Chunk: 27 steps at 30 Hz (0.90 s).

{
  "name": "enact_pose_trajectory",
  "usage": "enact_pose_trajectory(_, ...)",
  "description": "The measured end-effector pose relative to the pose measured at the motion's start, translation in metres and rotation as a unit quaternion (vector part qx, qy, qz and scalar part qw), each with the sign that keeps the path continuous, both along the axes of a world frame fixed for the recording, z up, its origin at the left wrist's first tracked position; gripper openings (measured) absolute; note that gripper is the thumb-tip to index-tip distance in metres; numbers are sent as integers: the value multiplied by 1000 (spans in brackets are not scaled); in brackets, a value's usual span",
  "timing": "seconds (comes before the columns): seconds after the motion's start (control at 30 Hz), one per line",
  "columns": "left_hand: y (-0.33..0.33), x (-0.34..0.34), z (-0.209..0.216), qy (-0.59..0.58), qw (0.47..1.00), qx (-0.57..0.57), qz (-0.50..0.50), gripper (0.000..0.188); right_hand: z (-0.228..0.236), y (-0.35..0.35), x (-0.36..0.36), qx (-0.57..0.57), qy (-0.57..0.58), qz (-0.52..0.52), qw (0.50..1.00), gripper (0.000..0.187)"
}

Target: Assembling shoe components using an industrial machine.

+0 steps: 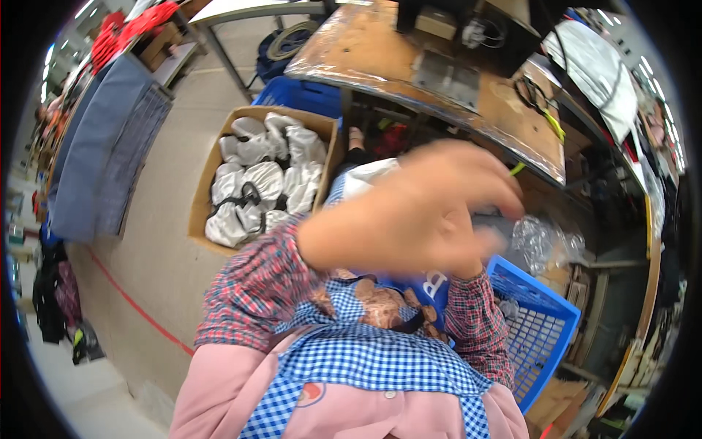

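Note:
My left hand is raised across the middle, above my lap, and blurred by motion. Its fingers are bent and look apart, with nothing visible between them. Behind it, my right hand is mostly covered; only a smeared part shows above the plaid sleeve, and its fingers cannot be made out. Below both hands, brown patterned fabric lies over my blue-and-white checked apron. Beside it is a piece of blue material with white print. White material shows just beyond the left hand.
At left front stands a cardboard box of white bundles with black cords. A blue plastic basket is close on my right, near clear plastic wrap. Ahead, a plastic-covered worktable holds scissors. Grey-blue cloth hangs at far left.

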<state>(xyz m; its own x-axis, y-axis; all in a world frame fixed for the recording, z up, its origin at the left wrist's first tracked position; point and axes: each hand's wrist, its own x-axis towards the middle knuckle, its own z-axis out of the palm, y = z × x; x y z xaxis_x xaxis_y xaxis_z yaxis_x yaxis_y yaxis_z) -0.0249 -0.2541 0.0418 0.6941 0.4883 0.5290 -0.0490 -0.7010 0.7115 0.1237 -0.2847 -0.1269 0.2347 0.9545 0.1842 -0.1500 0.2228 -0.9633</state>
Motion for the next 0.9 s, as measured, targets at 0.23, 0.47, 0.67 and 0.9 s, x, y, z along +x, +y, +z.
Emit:
enact_pose_trajectory(0.23, 33, -26, -56, 202, 974, -59, 84, 61, 50, 7, 36, -35, -110, 250, 961, 18)
enact_pose_trajectory(0.47, 35, -29, -52, 248, 955, -139, 83, 55, 46, 7, 33, -76, -7, 297, 952, 23)
enact_pose_trajectory(0.67, 32, -24, -37, 247, 949, -173, 90, 65, 68, 15, 40, 82, -201, 207, 954, 31)
enact_pose_trajectory(0.9, 37, -19, -64, 165, 978, -115, 49, 79, 92, 22, 43, 171, -377, 215, 885, 32)
